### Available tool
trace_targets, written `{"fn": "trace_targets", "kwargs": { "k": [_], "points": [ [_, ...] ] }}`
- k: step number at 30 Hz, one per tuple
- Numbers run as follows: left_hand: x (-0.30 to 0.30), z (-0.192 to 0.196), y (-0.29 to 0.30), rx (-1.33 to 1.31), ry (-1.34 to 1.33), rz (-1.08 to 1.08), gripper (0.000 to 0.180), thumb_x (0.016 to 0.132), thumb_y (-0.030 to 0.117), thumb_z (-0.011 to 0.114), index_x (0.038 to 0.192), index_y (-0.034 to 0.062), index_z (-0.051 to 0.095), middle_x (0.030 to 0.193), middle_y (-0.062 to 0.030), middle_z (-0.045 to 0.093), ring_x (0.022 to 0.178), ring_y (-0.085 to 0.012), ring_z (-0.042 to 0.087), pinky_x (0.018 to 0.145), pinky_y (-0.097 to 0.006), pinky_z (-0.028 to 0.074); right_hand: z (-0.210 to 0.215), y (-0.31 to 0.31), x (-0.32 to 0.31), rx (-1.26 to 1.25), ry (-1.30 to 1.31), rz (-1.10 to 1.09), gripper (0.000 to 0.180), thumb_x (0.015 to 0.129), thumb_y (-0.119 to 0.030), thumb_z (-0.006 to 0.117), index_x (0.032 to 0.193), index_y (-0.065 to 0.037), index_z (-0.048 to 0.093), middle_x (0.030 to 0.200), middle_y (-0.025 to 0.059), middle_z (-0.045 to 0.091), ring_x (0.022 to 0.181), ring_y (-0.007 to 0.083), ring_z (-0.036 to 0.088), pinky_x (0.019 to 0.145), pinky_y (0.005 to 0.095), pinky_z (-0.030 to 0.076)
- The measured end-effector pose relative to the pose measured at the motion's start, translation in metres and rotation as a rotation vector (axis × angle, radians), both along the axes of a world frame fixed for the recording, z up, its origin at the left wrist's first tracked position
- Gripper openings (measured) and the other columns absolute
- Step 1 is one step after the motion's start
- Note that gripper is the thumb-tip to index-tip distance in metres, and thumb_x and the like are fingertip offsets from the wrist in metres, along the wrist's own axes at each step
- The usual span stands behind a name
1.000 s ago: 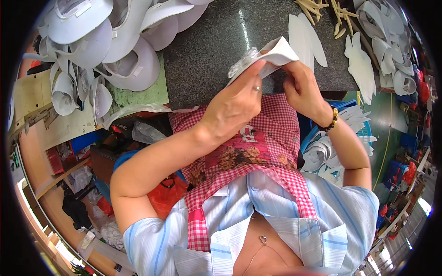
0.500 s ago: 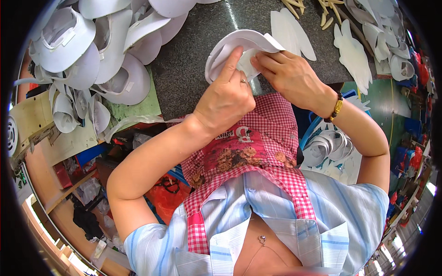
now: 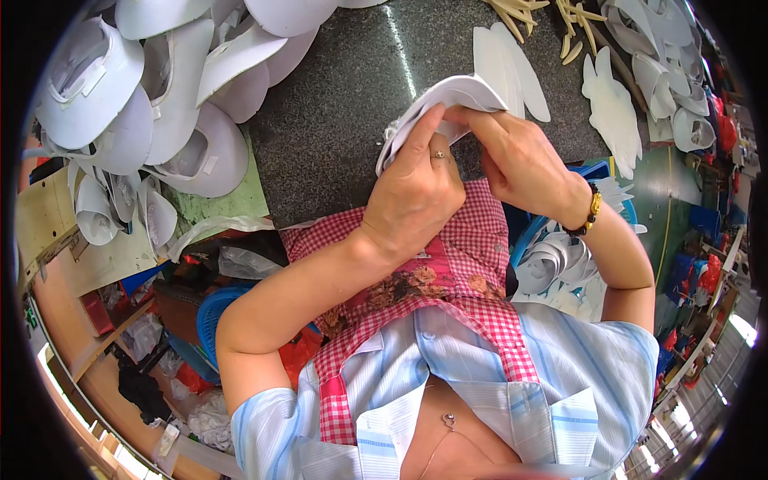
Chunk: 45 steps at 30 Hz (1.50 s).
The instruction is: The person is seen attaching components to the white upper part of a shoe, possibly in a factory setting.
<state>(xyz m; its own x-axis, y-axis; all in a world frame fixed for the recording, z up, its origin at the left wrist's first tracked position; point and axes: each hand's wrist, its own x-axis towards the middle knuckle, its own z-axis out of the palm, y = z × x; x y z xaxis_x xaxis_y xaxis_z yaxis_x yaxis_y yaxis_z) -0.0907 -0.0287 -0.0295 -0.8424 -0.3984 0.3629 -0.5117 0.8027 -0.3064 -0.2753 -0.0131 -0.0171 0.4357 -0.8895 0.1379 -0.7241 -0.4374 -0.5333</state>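
Both my hands hold one white curved piece [image 3: 448,100] of thin foam or card over the near edge of a dark speckled worktop [image 3: 336,120]. My left hand [image 3: 416,196] grips its near side, with the index finger stretched up along it. My right hand [image 3: 520,160] pinches the piece from the right, fingers on its upper edge. A ring is on my left hand and a beaded bracelet [image 3: 590,212] on my right wrist. The underside of the piece is hidden by my fingers.
A heap of white formed shells [image 3: 152,104] fills the worktop's left. Flat white cut-outs [image 3: 512,68] lie beyond my hands, more [image 3: 612,112] to the right, with beige strips [image 3: 552,20] at the back. A blue basket of white pieces [image 3: 560,260] sits by my right elbow.
The white piece has been turned and brought down closer to me. My left index finger now lies stretched along it, and my right hand has shifted onto its upper edge.
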Motion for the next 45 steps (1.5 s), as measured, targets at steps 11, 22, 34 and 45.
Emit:
{"fn": "trace_targets", "kwargs": {
  "k": [11, 22, 34, 45],
  "points": [
    [-0.012, -0.004, -0.002, -0.208, -0.086, -0.024, 0.025, 0.074, 0.009, 0.054, 0.089, -0.0075, 0.066, 0.08, -0.0169, 0.064, 0.085, -0.0259, 0.065, 0.116, -0.047, 0.027, -0.005, -0.008, 0.003, -0.052, -0.08, -0.066, 0.052, 0.067, 0.009, 0.056, 0.119, 0.005, 0.052, 0.093, 0.0243, 0.062, 0.087, 0.041, 0.061, 0.074, 0.0432, 0.051],
    [0.0, 0.036, -0.018, -0.133, -0.485, -0.297, 0.034, 0.074, 0.008, 0.055, 0.095, -0.0145, 0.067, 0.082, -0.0183, 0.068, 0.084, -0.0228, 0.066, 0.11, -0.035, 0.037, 0.006, -0.005, -0.026, -0.337, 0.161, 0.082, 0.028, 0.072, 0.002, 0.061, 0.1, 0.003, 0.063, 0.097, 0.0134, 0.062, 0.088, 0.0306, 0.064, 0.076, 0.0359, 0.055],
    [-0.016, -0.002, -0.003, -0.132, -0.24, -0.083, 0.034, 0.076, 0.006, 0.054, 0.1, -0.0167, 0.062, 0.085, -0.0234, 0.068, 0.08, -0.0236, 0.068, 0.105, -0.033, 0.042, 0.003, -0.012, -0.023, -0.293, 0.636, 0.338, 0.028, 0.068, -0.01, 0.063, 0.092, 0.005, 0.063, 0.098, 0.0122, 0.062, 0.09, 0.0237, 0.063, 0.076, 0.0313, 0.055],
    [-0.014, 0.0, -0.006, 0.085, -0.078, 0.01, 0.029, 0.074, 0.005, 0.055, 0.097, -0.0124, 0.062, 0.092, -0.0268, 0.067, 0.089, -0.0307, 0.068, 0.097, -0.034, 0.048, 0.0, -0.027, -0.034, -0.561, 0.531, 0.401, 0.011, 0.068, -0.01, 0.064, 0.07, 0.001, 0.065, 0.074, 0.0062, 0.063, 0.075, 0.0201, 0.064, 0.065, 0.0289, 0.055]
  ]
}}
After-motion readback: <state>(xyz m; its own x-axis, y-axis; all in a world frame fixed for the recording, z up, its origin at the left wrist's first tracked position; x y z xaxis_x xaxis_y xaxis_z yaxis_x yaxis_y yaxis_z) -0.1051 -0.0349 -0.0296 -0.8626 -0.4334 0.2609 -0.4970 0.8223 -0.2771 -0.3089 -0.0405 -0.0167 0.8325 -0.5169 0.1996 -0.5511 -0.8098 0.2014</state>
